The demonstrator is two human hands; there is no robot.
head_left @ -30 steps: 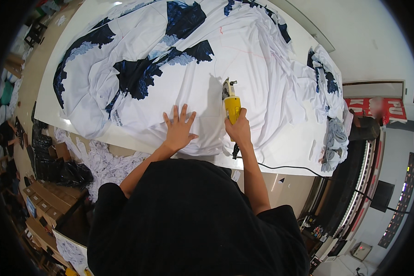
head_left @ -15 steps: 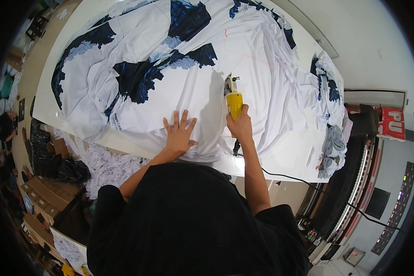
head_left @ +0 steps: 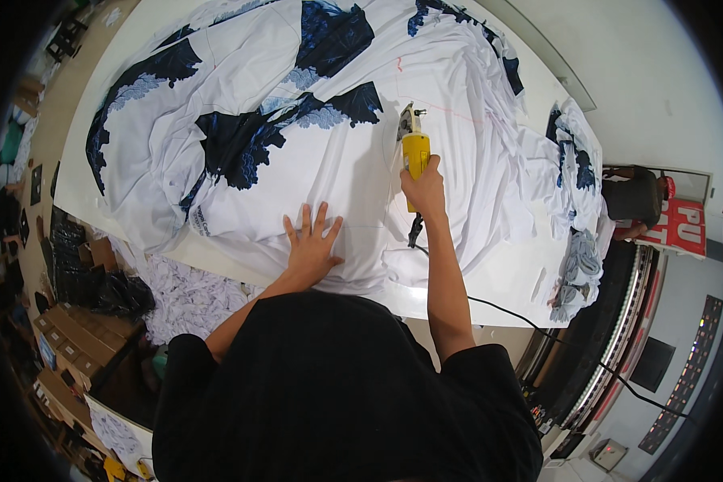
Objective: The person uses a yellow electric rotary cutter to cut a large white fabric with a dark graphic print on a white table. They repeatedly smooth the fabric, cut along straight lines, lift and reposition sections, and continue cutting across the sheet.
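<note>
Sleeves and body of my black shirt (head_left: 345, 394) occupied the foreground; just beyond them ran the near edge of a white table (head_left: 510, 281). My left hand (head_left: 312, 255) lay palm down on the white cloth (head_left: 337, 173), fingers spread and gripping nothing; its role, I judged, was to steady the cloth. To its right and slightly farther out, my right hand (head_left: 426, 195) was wrapped around the body of a yellow cutter (head_left: 417, 153). A black cord (head_left: 494, 304) trailed from the cutter's near end across the table and off at the right. The metal head (head_left: 407, 122) pointed away from me; whether its blade had entered the cloth could not be told from this view.

Step in hand, as judged: guiding the cutter forward over the cloth, one hand steering and the other steadying. The next move seemed to call for an even push away from me, with the cloth kept flat and the left hand clear of the blade, since a slack fold might have snagged.

The cloth covered most of the table, with many folds to the right of the cutter. Beyond the head, a thin red line (head_left: 440, 108) crossed it; dark blue patches (head_left: 241, 145) lay to the left, one ending near the head. Past the table's right end stood another person (head_left: 635, 197).
</note>
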